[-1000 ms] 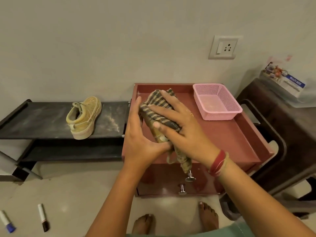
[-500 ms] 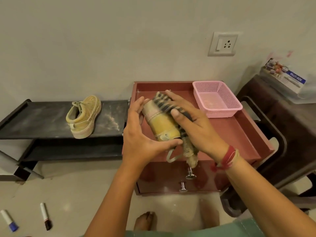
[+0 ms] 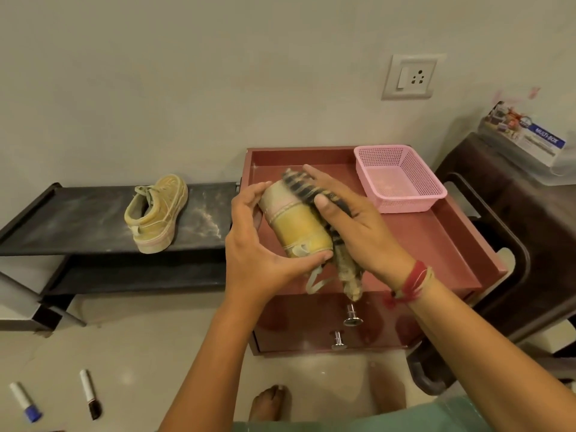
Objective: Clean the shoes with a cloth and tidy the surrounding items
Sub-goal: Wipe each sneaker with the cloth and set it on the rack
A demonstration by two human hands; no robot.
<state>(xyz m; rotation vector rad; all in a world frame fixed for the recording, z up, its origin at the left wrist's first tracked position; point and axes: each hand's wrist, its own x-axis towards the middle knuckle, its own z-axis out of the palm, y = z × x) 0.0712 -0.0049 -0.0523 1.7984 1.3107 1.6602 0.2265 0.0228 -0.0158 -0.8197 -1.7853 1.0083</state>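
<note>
Shoe (image 3: 296, 226) held above the red cabinet (image 3: 436, 244), striped cloth (image 3: 346, 269) against it.
Nearest you, your left hand (image 3: 258, 254) wraps round the shoe, thumb under its near end. Your right hand (image 3: 358, 232) lies flat-fingered and presses the cloth to the shoe's right side, though whether the thumb pinches the cloth is hard to tell. Grip firmly with the left and wipe in long strokes, turning the shoe as you go. Farther off, the second shoe (image 3: 156, 213) sits on the dusty rack (image 3: 78, 219).
</note>
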